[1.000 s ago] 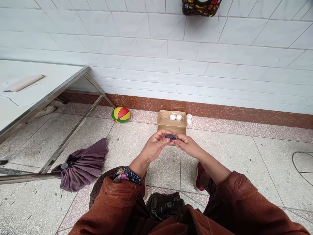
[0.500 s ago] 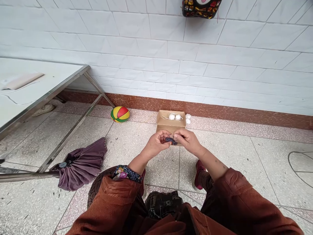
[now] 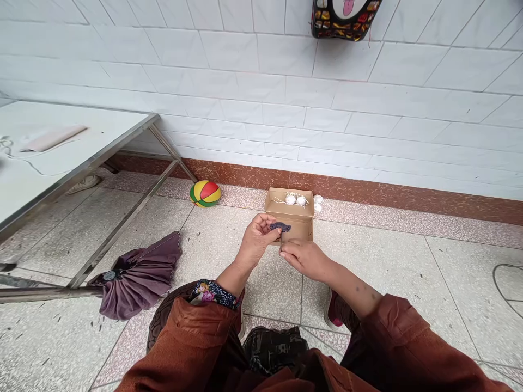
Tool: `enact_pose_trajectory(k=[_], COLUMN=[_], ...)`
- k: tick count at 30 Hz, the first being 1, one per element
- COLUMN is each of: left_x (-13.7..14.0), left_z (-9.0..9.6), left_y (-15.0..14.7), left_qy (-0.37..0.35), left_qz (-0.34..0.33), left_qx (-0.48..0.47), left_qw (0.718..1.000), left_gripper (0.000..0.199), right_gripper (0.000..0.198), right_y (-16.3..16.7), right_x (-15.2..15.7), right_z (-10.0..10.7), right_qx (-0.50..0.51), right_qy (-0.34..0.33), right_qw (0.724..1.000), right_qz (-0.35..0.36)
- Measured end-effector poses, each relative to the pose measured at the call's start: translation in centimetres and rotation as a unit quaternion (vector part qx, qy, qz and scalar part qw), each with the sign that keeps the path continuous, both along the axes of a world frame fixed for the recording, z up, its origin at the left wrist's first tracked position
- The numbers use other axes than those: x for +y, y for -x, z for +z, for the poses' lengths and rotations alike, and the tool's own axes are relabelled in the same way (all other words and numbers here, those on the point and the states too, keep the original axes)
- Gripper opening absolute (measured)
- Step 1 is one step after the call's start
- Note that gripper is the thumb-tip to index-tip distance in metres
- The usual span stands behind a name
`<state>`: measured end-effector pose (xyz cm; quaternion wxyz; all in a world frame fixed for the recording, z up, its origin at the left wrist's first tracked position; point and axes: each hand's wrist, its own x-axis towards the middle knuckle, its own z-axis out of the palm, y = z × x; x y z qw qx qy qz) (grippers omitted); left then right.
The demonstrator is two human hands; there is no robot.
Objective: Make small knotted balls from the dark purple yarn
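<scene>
My left hand (image 3: 256, 239) pinches a small dark blue bundle of thread (image 3: 280, 226) between thumb and fingertips, held in front of a cardboard box (image 3: 291, 218). My right hand (image 3: 305, 257) sits just below and to the right of the bundle, fingers pinched together as if on a thin strand that is too fine to make out. The open box on the floor holds two white thread balls (image 3: 295, 200) and loose string. Two more white balls (image 3: 317, 202) lie beside the box by the wall.
A multicoloured ball (image 3: 205, 193) rests by the wall at the left. A folded purple umbrella (image 3: 137, 275) lies on the tiled floor under a metal-framed table (image 3: 77, 163). A patterned bag (image 3: 345, 16) hangs on the white-tiled wall.
My right hand has dropped away from the bundle, downward and toward me. My left hand has kept the bundle and lifted it slightly.
</scene>
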<state>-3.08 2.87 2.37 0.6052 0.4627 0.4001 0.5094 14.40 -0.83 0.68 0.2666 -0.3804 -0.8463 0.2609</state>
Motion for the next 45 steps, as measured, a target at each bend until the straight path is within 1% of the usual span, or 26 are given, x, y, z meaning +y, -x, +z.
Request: enact_pose_trajectory(k=[1,3,5,7,9,11,13,15,18,21,22,24,26,28,31,33,35,37,39,42,45], left_x=[0.1,0.2,0.0,-0.5,-1.0,-1.4,-1.4,-1.2,-0.5,0.2,0.3,0.3,0.0,-0.5,-1.2,-1.4,-1.4,-1.1,-0.7,-0.1,0.1], left_z=[-0.1,-0.4,-0.6,-0.6,-0.4,-0.1,0.3,0.6,0.4,-0.1,-0.3,-0.6,-0.7,-0.5,0.1,0.7,1.1,1.2,1.1,0.5,-0.1], left_y=[0.0,-0.1,-0.2,-0.4,-0.5,-0.6,-0.5,-0.4,-0.2,0.0,0.0,-0.1,-0.3,-0.4,-0.4,-0.3,-0.2,-0.1,0.0,0.1,0.0], left_qy=[-0.011,-0.033,-0.055,-0.076,-0.088,-0.09,-0.081,-0.065,-0.045,-0.042,-0.046,-0.06,-0.073,-0.083,-0.088,-0.082,-0.07,-0.058,-0.049,-0.048,-0.068], left_qz=[0.01,0.008,-0.02,-0.07,-0.132,-0.185,-0.203,-0.18,-0.093,-0.012,0.001,-0.002,-0.033,-0.086,-0.178,-0.211,-0.198,-0.157,-0.106,-0.041,-0.013], left_qx=[0.025,0.076,0.121,0.145,0.141,0.107,0.061,0.02,0.003,0.046,0.071,0.119,0.15,0.156,0.117,0.075,0.038,0.012,0.004,0.032,0.099], left_qw=[1.0,0.997,0.991,0.984,0.977,0.973,0.974,0.981,0.995,0.998,0.996,0.991,0.985,0.981,0.973,0.971,0.977,0.986,0.993,0.997,0.993], left_gripper=[0.032,0.033,0.038,0.046,0.052,0.054,0.053,0.052,0.049,0.047,0.048,0.05,0.053,0.054,0.052,0.05,0.05,0.049,0.047,0.046,0.048], right_gripper=[0.027,0.026,0.025,0.024,0.023,0.022,0.022,0.021,0.019,0.021,0.022,0.022,0.022,0.024,0.028,0.028,0.026,0.022,0.02,0.022,0.022], right_y=[-0.1,-0.6,-1.2,-1.8,-2.2,-2.2,-1.8,-1.1,-0.2,0.1,0.0,-0.5,-1.1,-1.7,-2.1,-1.9,-1.5,-1.0,-0.5,-0.3,-0.6], right_x=[-0.2,-0.3,0.0,0.7,1.5,2.0,2.2,1.9,0.7,-0.3,-0.5,-0.5,-0.1,0.5,1.4,1.8,1.8,1.5,0.9,-0.1,-0.5], right_z=[0.5,1.4,2.3,2.7,2.6,1.9,0.9,0.1,-0.5,0.1,0.5,1.3,2.0,2.5,2.3,1.7,0.9,0.1,-0.3,-0.1,1.0], right_qx=[-0.01,0.003,0.048,0.097,0.133,0.148,0.15,0.14,0.088,0.038,0.037,0.062,0.105,0.143,0.172,0.173,0.161,0.142,0.113,0.066,0.066], right_qy=[-0.022,-0.05,-0.061,-0.05,-0.027,0.0,0.028,0.049,0.052,0.04,0.035,0.025,0.02,0.023,0.033,0.045,0.066,0.078,0.072,0.041,0.018], right_qw=[1.0,0.998,0.997,0.993,0.986,0.98,0.977,0.979,0.989,0.997,0.998,0.998,0.994,0.987,0.975,0.969,0.969,0.974,0.983,0.995,0.997], right_qz=[0.017,0.027,0.004,-0.045,-0.096,-0.132,-0.146,-0.142,-0.11,-0.053,-0.035,-0.018,-0.034,-0.072,-0.139,-0.171,-0.176,-0.158,-0.125,-0.067,-0.029])
